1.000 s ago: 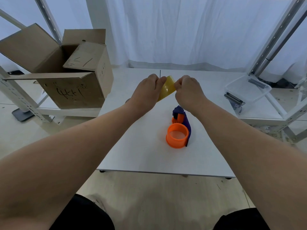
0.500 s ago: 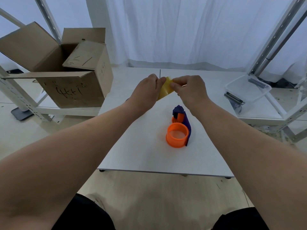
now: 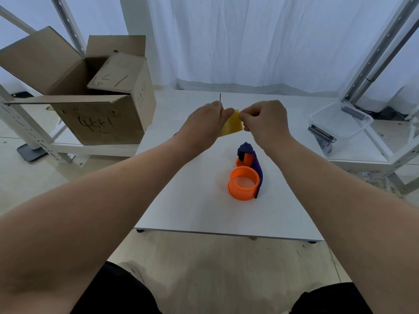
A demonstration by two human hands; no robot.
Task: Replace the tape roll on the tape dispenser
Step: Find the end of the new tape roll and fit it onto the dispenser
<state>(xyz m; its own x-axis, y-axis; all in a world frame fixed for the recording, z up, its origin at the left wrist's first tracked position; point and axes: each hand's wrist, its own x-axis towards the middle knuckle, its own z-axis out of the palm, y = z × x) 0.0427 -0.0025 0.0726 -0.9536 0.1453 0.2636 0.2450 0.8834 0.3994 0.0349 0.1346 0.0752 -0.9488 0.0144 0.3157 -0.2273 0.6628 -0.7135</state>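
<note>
Both my hands up over the table [image 3: 204,211]: left hand [image 3: 204,125] and right hand [image 3: 264,123] each grip the yellow tape roll [image 3: 231,126]; dispenser [image 3: 246,172] below, untouched.

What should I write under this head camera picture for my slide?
Both hands, left and right, hold a yellow tape roll above the orange and purple tape dispenser on a white table.
</note>
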